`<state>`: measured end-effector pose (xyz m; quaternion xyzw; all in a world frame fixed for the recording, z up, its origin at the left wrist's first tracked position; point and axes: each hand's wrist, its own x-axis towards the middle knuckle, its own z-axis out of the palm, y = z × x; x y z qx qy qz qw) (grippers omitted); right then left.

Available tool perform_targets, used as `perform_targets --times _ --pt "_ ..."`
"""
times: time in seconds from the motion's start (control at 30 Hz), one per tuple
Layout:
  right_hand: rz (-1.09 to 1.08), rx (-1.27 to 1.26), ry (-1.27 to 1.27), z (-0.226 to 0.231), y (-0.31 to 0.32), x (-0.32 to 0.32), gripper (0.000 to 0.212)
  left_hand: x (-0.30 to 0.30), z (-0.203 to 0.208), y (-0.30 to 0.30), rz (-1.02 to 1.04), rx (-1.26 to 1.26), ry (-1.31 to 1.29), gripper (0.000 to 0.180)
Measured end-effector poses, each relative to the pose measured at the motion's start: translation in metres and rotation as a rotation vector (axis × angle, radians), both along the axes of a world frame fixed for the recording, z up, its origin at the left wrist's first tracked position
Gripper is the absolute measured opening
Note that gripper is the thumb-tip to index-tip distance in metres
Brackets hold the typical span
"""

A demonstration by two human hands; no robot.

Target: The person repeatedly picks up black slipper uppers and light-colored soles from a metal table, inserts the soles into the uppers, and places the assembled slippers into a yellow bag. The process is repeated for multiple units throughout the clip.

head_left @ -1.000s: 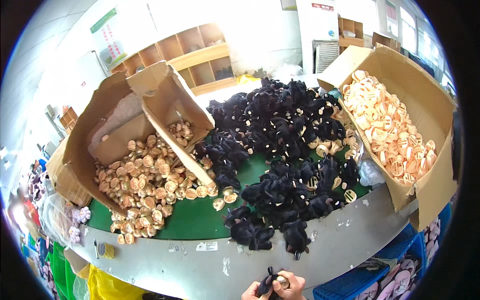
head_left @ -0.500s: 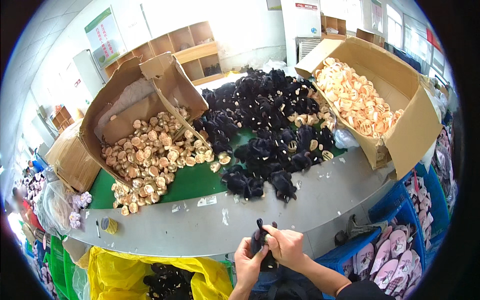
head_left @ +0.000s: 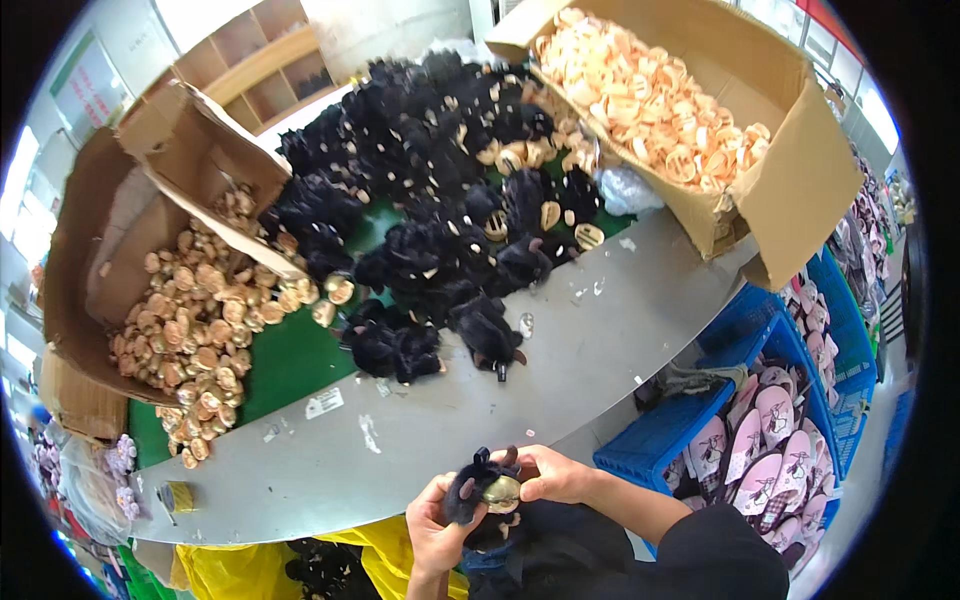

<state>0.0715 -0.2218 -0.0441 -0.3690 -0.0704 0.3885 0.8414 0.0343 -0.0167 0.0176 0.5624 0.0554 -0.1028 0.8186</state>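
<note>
Just past the table's near edge, between both hands, is a small black plush animal piece [head_left: 463, 489] with upright ears and a shiny gold dome [head_left: 502, 494] showing on one side. My left hand [head_left: 437, 525] is closed round its left side, thumb near the dome. From the right, my right hand [head_left: 552, 474] pinches it by the ear and dome; the fingertips behind are hidden. Beyond them, more black plush pieces [head_left: 488, 332] lie on the table, the bulk in a large heap [head_left: 400, 150].
At left, a torn carton [head_left: 75, 270] spills gold half-shells [head_left: 200, 330]. An open carton [head_left: 800, 190] of peach plastic parts [head_left: 650, 100] stands at right. Blue crates [head_left: 640, 440] hold pink slippers [head_left: 757, 478]. Below is a yellow bag [head_left: 240, 572] with black pieces. A tape roll [head_left: 178, 496] lies left.
The view has swung, so the table and cartons sit farther left and higher in it. The plush piece has been turned, and its gold dome now shows. Both hands still grip it.
</note>
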Motion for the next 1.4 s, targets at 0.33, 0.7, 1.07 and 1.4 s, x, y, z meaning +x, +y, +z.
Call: perform_targets --times 0.33,0.7,1.07,1.4 --pt "0.065 0.148 0.019 0.003 -0.025 0.042 0.066 0.059 0.0 -0.023 -0.121 -0.043 -0.051 0.016" --pt "-0.174 -0.052 0.017 0.028 -0.069 0.018 0.078 0.053 -0.004 -0.066 -0.222 0.052 -0.05 0.023" --pt "-0.119 -0.024 0.114 0.06 -0.059 -0.027 0.083 0.013 0.008 -0.052 -0.264 0.04 -0.222 0.029" --pt "-0.082 -0.003 0.011 0.049 0.02 -0.046 0.078 -0.022 0.002 0.017 -0.113 -0.018 -0.288 0.026"
